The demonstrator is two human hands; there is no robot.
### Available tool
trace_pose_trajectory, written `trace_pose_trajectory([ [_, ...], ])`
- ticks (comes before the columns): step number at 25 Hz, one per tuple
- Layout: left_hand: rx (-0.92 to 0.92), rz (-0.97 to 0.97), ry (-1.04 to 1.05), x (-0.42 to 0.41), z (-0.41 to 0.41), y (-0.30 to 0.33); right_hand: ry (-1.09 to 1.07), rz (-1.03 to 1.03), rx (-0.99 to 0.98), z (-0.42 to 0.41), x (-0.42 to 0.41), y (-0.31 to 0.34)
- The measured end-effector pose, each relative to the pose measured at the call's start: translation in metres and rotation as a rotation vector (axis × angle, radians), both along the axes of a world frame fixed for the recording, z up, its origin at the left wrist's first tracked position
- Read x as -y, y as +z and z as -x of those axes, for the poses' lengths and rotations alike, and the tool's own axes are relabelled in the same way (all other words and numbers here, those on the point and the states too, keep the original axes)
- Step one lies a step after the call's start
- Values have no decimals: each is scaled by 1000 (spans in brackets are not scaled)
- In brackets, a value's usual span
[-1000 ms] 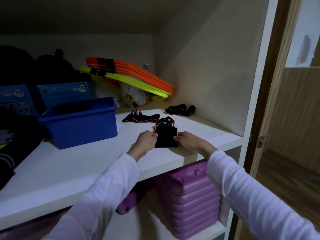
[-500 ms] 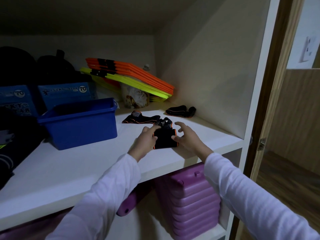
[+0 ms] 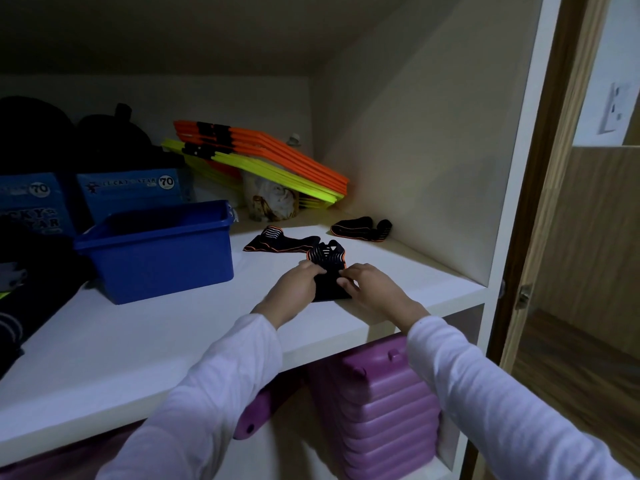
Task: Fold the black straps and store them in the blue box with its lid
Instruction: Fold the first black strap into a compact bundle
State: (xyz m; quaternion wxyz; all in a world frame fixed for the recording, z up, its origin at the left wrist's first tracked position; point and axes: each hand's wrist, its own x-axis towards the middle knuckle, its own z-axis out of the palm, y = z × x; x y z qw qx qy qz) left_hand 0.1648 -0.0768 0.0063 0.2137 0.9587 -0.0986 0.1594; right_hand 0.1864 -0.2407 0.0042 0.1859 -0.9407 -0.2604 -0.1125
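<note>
STEP: folding 1 black strap (image 3: 327,271) right of blue box (image 3: 156,251) | HANDS: left hand (image 3: 298,284) and right hand (image 3: 370,289) apparently pinching it | NEXT: dropping it into box.

Two arms reach in from the bottom edge, both covered in long sleeves of a pale, white-looking knit — in the dim light the fabric takes a faint lilac-blue cast. The cloth shows fine horizontal ribbing or faint stripes, plainest on the right sleeve (image 3: 485,403). The left sleeve (image 3: 214,393) wrinkles softly along the forearm. Each cuff ends at the wrist, leaving the left hand (image 3: 294,285) and right hand (image 3: 374,289) bare — no rings, watch or gloves visible.
</note>
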Motion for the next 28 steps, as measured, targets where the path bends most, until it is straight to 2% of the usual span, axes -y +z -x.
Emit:
trace_pose_trajectory([
  [3,-113,85,-14,-7,4,2,30,27,-95,7,2,9],
  [5,-159,53,-35,-8,9,3,25,44,-103,8,3,12],
  [18,-82,-68,-10,-8,14,1,-22,60,-21,14,0,10],
  [22,-4,-116,-10,-7,19,2,-10,-3,-81,14,3,14],
  [23,-3,-65,-19,-8,20,2,-6,-38,-118,14,6,16],
  [26,-113,364,-49,-12,21,4,3,-197,-216,13,10,21],
  [28,-141,547,-15,-15,18,4,-9,-296,-290,12,11,24],
])
